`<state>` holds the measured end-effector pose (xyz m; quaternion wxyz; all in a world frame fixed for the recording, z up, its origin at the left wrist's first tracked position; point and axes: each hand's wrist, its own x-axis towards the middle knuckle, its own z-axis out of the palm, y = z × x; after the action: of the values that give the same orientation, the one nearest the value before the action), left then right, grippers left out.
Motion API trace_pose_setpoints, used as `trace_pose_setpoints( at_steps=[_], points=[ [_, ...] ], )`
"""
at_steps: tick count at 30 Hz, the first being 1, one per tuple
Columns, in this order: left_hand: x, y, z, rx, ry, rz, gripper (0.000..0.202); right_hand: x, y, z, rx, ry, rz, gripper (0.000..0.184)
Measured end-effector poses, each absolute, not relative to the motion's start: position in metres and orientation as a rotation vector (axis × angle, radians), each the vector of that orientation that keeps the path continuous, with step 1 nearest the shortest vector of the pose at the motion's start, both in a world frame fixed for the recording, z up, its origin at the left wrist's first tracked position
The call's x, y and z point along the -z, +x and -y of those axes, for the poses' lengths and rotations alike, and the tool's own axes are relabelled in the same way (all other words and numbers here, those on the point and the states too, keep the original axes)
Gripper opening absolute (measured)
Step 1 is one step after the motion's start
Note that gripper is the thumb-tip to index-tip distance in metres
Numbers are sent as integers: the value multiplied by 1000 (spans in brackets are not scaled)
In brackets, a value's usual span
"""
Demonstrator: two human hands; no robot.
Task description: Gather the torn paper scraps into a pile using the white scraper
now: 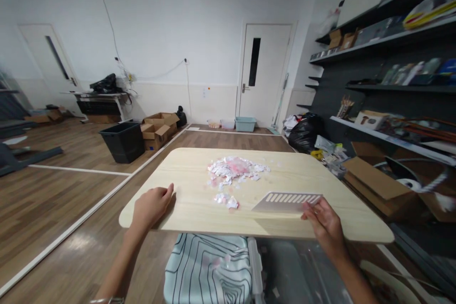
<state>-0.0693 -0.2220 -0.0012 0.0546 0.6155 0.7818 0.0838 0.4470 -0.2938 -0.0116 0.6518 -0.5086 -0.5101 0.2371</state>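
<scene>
My left hand point(153, 204) rests on the left part of the pale wooden tabletop point(185, 221), its fingers curled in, its thumb pointing up and away. Nothing shows in it. Between thumb and fingers, my right hand point(322, 221) grips the right end of a thin, flat plate with a row of slanted slots point(278, 206). The plate stands on its long edge with its angled left end near the table's middle. Beyond it lies a heap of small white and pink paper-like scraps point(231, 169). A smaller cluster of scraps point(226, 200) lies nearer, left of the plate.
Below the table's front edge are a striped cloth-covered thing point(208, 270) and a clear plastic bin point(295, 270). A black bin point(123, 141) and cardboard boxes point(155, 133) stand at left. To the right are shelves point(384, 88), a black bag point(306, 133) and an open carton point(377, 187).
</scene>
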Motion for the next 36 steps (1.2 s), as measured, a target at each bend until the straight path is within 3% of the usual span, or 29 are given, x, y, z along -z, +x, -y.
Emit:
trace_pose_setpoints(
  at_steps=[18,20,23,25,32,36],
  points=[
    [-12,-63,228,-187,1885,-2438,89,2,424,230,-740,-1086,1160,88],
    [-13,-66,224,-198,1872,-2427,87,6,421,212,-762,-1075,1149,75],
    [-15,-70,212,-200,1861,-2389,84,14,417,193,-790,-1072,1144,40],
    [-18,-70,201,-227,1871,-2387,82,19,416,187,-807,-1072,1147,30],
    [-14,-59,169,-363,1971,-2458,65,29,423,186,-761,-1060,1157,26],
    [-3,-59,170,-517,1911,-2475,69,32,421,186,-706,-1072,1189,28]
  ],
)
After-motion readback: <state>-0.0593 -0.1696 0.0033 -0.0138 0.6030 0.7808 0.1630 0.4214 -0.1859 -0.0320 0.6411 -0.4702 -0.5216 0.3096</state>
